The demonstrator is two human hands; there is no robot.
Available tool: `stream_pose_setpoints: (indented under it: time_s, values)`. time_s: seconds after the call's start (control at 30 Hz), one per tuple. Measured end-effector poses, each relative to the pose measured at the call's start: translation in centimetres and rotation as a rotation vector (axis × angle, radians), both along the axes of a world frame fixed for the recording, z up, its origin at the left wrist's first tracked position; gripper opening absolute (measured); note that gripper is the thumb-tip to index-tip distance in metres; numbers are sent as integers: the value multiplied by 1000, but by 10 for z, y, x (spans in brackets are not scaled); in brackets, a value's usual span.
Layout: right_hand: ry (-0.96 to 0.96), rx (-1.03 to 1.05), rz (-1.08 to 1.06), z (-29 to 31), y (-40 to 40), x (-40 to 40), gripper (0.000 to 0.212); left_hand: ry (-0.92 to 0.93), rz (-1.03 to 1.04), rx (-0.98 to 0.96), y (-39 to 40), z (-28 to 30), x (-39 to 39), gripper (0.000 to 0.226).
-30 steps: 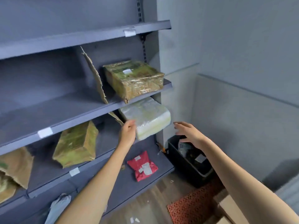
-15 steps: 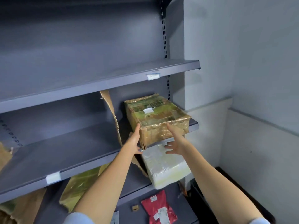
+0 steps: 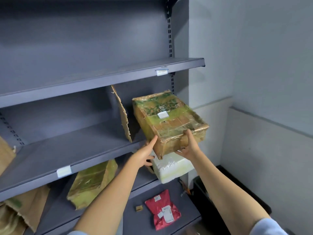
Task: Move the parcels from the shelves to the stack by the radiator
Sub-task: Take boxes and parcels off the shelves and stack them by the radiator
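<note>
Now both hands on the brown cardboard parcel wrapped in clear greenish tape. Left hand flat against its near-left side, thumb up along the edge, fingers under the base. Right hand grips the near-right corner, thumb over the top rim, fingers curled beneath.

Parcel's near end juts past the front lip of the grey metal shelf and tilts down toward the hands; far end sits back over the shelf. Long axis runs from the hands away toward the shelf back, skewed slightly left. White label on top faces up.

Left of the hands: a torn cardboard sheet stands on edge, just beside the parcel's left side. Beyond that, open shelf. Above: the next shelf's lip, with a gap over the parcel. Right of the right hand: open air before the pale wall. Directly beneath the hands: a white plastic-wrapped block, close under the parcel's near corner.
</note>
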State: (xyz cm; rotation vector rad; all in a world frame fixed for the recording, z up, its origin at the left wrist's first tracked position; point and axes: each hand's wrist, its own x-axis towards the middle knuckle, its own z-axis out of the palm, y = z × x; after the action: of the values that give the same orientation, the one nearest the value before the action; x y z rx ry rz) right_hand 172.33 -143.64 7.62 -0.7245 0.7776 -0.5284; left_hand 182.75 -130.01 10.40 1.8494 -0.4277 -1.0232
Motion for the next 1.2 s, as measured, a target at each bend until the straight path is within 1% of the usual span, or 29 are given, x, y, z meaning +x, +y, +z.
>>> stream_pose_setpoints:
  time_s: [0.07, 0.13, 0.23, 0.3, 0.37, 0.43, 0.53, 0.6, 0.63, 0.7, 0.77, 0.83, 0.9, 1.0, 1.07, 1.13, 1.2]
  values:
    - [4, 29, -63, -19, 17, -39, 52, 3, -80, 14, 23, -14, -16, 78]
    - [-22, 61, -134, -40, 36, -80, 56, 12, -133, 15, 47, -27, -34, 74]
    - [56, 41, -295, -73, 67, -151, 52, 38, -174, -5, 79, -52, -66, 69]
    - [178, 5, -391, -94, 96, -211, 44, 90, -196, 13, 97, -78, -97, 70]
    - [358, -44, -438, -114, 127, -276, 37, 155, -206, 25, 106, -108, -133, 74]
    - [546, -91, -473, -135, 161, -341, 34, 250, -256, 79, 109, -138, -177, 76]
    - [793, -76, -516, -168, 211, -431, 34, 313, -461, 235, 115, -171, -250, 70]
    - [923, 2, -571, -192, 243, -485, 35, 287, -598, 311, 117, -189, -295, 63]
    - [957, 39, -601, -204, 258, -510, 36, 265, -671, 349, 117, -196, -315, 62]
    - [990, 127, -670, -229, 284, -557, 41, 217, -825, 427, 116, -209, -356, 61]
    - [1016, 218, -752, -247, 311, -599, 58, 152, -959, 506, 115, -220, -394, 57]
    - [1046, 305, -819, -262, 333, -637, 66, 88, -1050, 586, 112, -232, -428, 55]
    - [1038, 380, -898, -274, 347, -671, 68, 25, -1110, 642, 106, -247, -461, 54]
    - [1029, 469, -990, -287, 351, -722, 60, -31, -1139, 712, 98, -273, -516, 53]
    - [1013, 534, -983, -296, 348, -757, 60, -68, -1180, 776, 98, -287, -558, 53]
    - [990, 555, -922, -308, 340, -792, 63, -109, -1251, 818, 101, -299, -603, 49]
    - [986, 567, -849, -324, 329, -824, 76, -144, -1324, 849, 102, -311, -649, 47]
